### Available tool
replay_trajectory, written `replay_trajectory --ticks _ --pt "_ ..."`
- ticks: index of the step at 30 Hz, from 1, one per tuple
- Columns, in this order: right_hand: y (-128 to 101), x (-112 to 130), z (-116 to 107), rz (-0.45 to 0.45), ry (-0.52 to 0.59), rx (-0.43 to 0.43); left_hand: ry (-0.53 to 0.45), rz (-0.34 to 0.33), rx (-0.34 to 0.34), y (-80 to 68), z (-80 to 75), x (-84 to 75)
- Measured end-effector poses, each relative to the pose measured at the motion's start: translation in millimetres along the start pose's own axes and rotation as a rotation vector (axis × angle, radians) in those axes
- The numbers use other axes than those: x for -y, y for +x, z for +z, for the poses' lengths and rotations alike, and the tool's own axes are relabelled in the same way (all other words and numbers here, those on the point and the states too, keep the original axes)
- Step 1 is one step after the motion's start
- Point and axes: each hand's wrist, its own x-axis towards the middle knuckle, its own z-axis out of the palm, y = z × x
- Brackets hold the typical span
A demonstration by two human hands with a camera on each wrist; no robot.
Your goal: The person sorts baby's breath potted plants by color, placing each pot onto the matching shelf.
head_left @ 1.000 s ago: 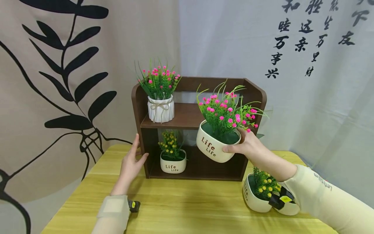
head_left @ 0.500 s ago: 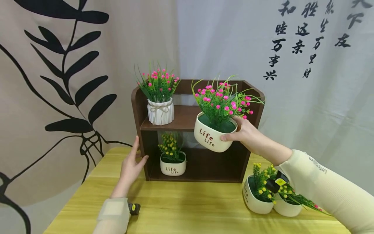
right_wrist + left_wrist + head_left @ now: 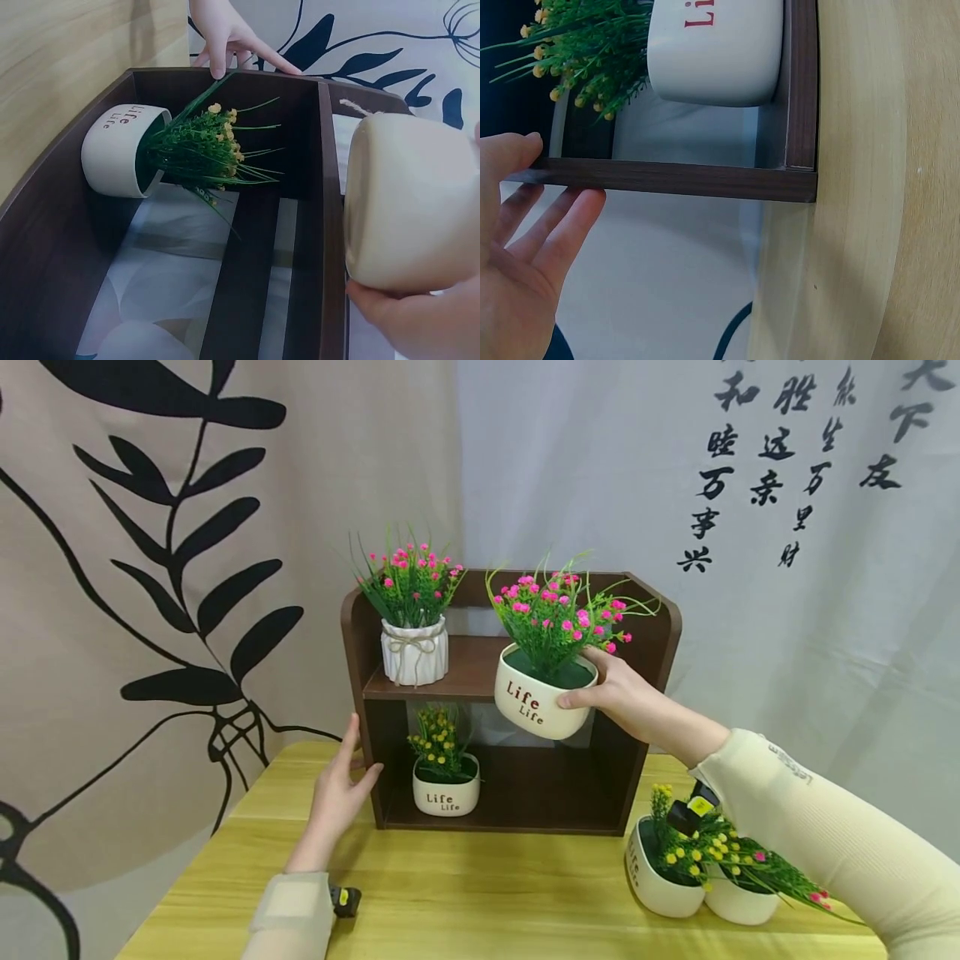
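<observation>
My right hand [image 3: 600, 693] grips a cream "Life" pot with pink flowers [image 3: 542, 693] by its rim, holding it in the air in front of the upper board of a dark wooden shelf [image 3: 660, 627]. In the right wrist view the pot [image 3: 409, 199] fills the right side, fingers under it. My left hand [image 3: 339, 781] lies flat, fingers straight, against the shelf's left wall [image 3: 667, 176]. A ribbed white pot with pink flowers [image 3: 414, 647] stands on the upper board. A small "Life" pot with yellow flowers [image 3: 446, 783] sits in the lower compartment.
Two more cream pots, one with yellow flowers [image 3: 663, 872] and one behind it [image 3: 738, 897], stand on the yellow wooden table [image 3: 480, 893] right of the shelf, under my right forearm. Printed cloth hangs behind the shelf.
My right hand has carried the pink-flowered pot up and slightly left, from lower-compartment height to the upper board's level. The left hand has stayed on the shelf's side.
</observation>
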Motion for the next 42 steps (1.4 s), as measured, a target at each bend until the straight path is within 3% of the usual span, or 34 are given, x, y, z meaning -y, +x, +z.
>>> replay_trajectory --ticks 7,23,27,42 --pt "9.0 -0.7 -0.4 0.022 0.044 0.028 0.001 0.028 -0.015 -0.4 1.2 3.4" --pt "28.7 3.9 -5.5 0.064 0.117 0.090 -0.015 0.022 -0.007 1.3 0.7 3.7" --pt "31.7 2.3 -6.8 0.054 0.112 0.080 -0.019 0.000 0.005 0.2 -0.2 4.0" --pt "33.8 5.5 -12.3 0.066 0.048 -0.037 -0.010 0.027 -0.012 0.1 0.6 4.7"
